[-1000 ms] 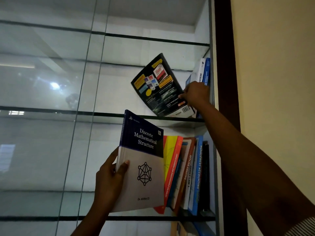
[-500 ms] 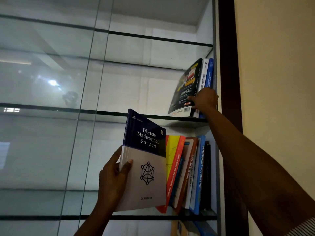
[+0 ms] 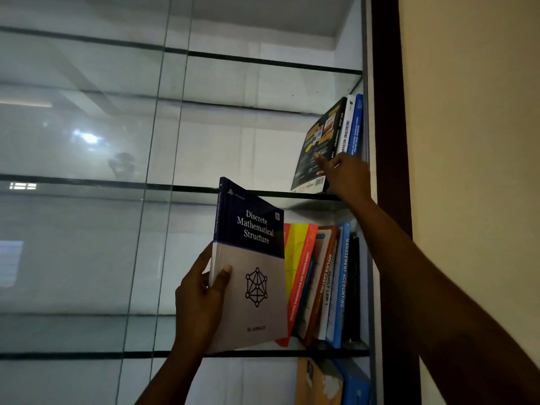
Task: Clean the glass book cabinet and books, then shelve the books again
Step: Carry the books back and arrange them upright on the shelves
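Now, right hand prodding the chemistry book with straight forefinger, left hand below gripping Discrete Mathematical Structure; best nudge low, flush against Engineering Mechanics.

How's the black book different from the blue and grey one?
The black book stands on the glass shelf; the blue and grey book is gripped in the left hand. The black book shows its barcode side, the blue and grey book its title. Both tilt.
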